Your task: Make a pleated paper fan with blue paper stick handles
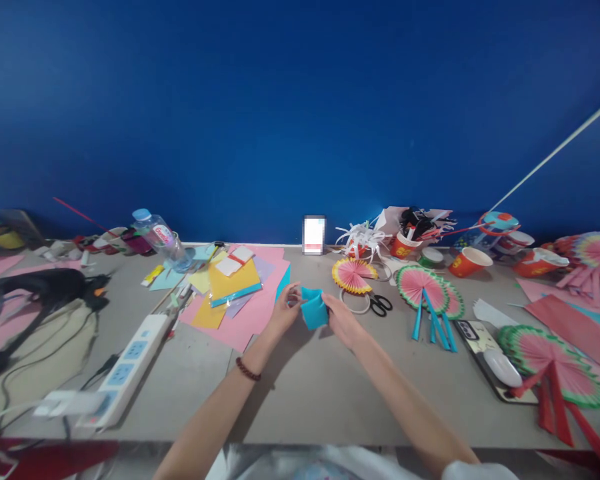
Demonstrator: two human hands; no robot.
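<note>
My left hand (286, 308) and my right hand (339, 319) hold a piece of folded blue paper (314, 312) between them, a little above the grey table. Fingers of the left hand pinch its left edge, and the right hand grips its right side. The top of the paper shows a crease or opening. Just left of the hands lie pink sheets (273, 267) with a yellow pack of paper (235, 280) on top. To the right are a pink and yellow pleated paper fan (354, 275) and black-handled scissors (381, 305).
A phone (314, 235) stands against the blue wall. Leftward are a plastic bottle (163, 240) and a white power strip (130, 367) with cables. On the right lie watermelon-coloured fans (423, 290), a phone with a white mouse (501, 367) on it, and paper cups (470, 262).
</note>
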